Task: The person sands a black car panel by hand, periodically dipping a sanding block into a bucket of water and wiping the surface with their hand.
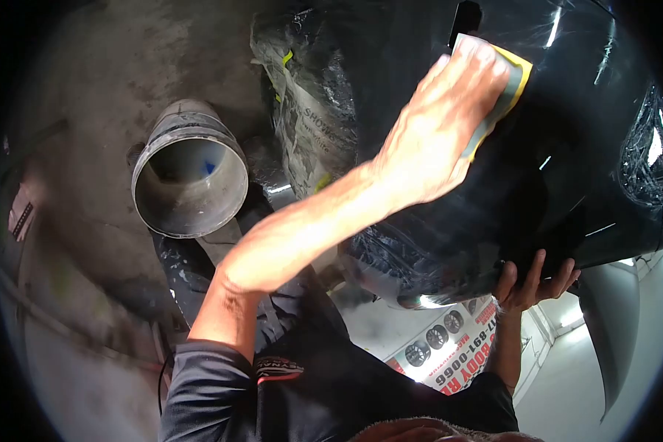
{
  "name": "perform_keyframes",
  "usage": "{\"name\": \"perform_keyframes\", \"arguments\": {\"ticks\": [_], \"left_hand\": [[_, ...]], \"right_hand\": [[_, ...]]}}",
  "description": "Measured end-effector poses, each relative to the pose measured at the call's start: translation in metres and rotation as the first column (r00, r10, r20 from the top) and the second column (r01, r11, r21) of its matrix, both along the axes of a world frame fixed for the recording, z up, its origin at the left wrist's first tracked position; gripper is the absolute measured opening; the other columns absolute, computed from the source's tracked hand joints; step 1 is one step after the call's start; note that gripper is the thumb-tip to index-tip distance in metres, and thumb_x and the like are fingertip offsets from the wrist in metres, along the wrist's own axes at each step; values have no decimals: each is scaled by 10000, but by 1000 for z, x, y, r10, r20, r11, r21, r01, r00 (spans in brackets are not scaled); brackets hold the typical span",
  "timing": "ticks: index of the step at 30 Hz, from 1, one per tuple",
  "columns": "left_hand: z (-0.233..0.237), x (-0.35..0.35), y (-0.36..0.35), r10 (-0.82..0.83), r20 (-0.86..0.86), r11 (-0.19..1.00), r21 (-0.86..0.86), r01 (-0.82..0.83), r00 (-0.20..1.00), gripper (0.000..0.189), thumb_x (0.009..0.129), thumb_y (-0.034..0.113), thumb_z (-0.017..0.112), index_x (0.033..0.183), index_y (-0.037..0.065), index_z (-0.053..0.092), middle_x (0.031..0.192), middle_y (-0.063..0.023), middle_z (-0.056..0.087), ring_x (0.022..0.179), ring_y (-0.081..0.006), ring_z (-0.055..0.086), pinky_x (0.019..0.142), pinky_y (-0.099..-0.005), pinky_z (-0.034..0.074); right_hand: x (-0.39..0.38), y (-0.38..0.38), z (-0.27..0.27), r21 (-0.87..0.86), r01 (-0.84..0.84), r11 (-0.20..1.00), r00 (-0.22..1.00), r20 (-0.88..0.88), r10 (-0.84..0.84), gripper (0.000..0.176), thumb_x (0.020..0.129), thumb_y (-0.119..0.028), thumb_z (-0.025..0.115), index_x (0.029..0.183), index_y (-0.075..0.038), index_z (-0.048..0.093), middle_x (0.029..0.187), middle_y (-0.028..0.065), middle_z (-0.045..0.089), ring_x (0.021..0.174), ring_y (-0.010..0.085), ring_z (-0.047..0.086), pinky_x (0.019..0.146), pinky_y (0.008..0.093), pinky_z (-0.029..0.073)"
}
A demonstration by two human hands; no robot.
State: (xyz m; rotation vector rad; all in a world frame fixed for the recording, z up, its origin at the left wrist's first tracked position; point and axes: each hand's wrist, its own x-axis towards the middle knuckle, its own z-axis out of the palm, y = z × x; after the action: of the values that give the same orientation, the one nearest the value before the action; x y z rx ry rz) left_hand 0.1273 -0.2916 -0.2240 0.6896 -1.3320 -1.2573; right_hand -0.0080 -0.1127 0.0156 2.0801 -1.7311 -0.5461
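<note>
My left hand point(449, 118) is closed over a yellow-and-grey sanding pad point(521, 70), pressed flat against the glossy black car panel point(552, 169). Its fingers cover most of the pad, so only the edges show. Lower on the right, my right hand point(534, 283) rests at the panel's lower edge. Those fingers are spread and hold nothing loose.
On the floor to the left stands a grimy bucket point(191, 214) with liquid and something blue inside. Printed plastic sheeting point(309, 125) hangs beside the panel. Crumpled clear film point(648, 147) clings at the far right. Behind me is a printed banner point(449, 361).
</note>
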Motion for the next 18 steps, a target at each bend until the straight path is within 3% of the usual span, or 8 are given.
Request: {"name": "perform_keyframes", "arguments": {"ticks": [4,7,9,11,13,14,15,18], "left_hand": [[0,22,70,-142,37,987,85,138,989,534,841,-18,695,1356,-69,564,1532,-276,438,1471,-430,379,1192,-546,318],[5,8,25,-16,75,1000,-7,16,997,557,794,-33,712,1333,-76,579,1495,-277,469,1432,-457,417,1171,-544,352],[13,-1,-21,61,-29,997,-52,-62,998,629,746,-28,722,1346,-95,547,1398,-296,508,1333,-485,483,1118,-545,411],[4,-7,-12,-25,-66,1000,-10,24,998,672,811,-66,657,1457,-29,478,1551,-275,398,1471,-466,351,1194,-558,306],[10,2,27,-16,25,1000,14,16,1000,683,806,-66,659,1463,-23,479,1530,-296,414,1473,-466,351,1194,-569,295],[6,15,53,-144,83,990,0,144,986,686,809,-60,653,1470,-36,469,1549,-313,388,1491,-466,323,1202,-577,269],[5,28,70,-211,210,971,-63,229,955,614,828,54,733,1404,-33,537,1514,-289,451,1446,-455,401,1172,-571,342],[-11,26,78,-151,157,989,15,150,976,627,864,31,695,1451,-27,483,1531,-283,437,1468,-464,365,1168,-578,331]], "right_hand": [[0,1,0,5,-6,1000,1000,8,6,526,975,-358,591,1360,0,622,1534,314,328,1480,441,276,1202,670,186],[0,1,1,6,-11,1000,1000,1,11,528,974,-358,592,1360,1,622,1535,316,326,1478,446,277,1201,672,186],[-1,2,-1,8,-13,1000,1000,-6,13,531,973,-360,591,1361,1,621,1539,318,321,1479,450,273,1201,672,185],[-1,3,2,16,-9,1000,1000,-17,9,534,973,-362,591,1363,2,619,1544,319,315,1483,453,265,1202,671,184],[1,3,1,12,-3,1000,1000,-3,3,532,974,-364,590,1361,1,622,1546,320,316,1487,454,255,1205,667,180],[0,2,0,4,-3,1000,1000,8,3,531,975,-364,589,1359,1,624,1547,320,317,1490,454,251,1206,665,177],[1,1,0,-2,-6,1000,1000,11,7,530,972,-364,592,1357,-1,627,1549,319,317,1492,452,248,1209,661,173],[0,0,-2,-11,-8,1000,1000,22,8,527,965,-362,600,1348,-4,637,1553,315,317,1498,446,239,1217,650,161]]}}
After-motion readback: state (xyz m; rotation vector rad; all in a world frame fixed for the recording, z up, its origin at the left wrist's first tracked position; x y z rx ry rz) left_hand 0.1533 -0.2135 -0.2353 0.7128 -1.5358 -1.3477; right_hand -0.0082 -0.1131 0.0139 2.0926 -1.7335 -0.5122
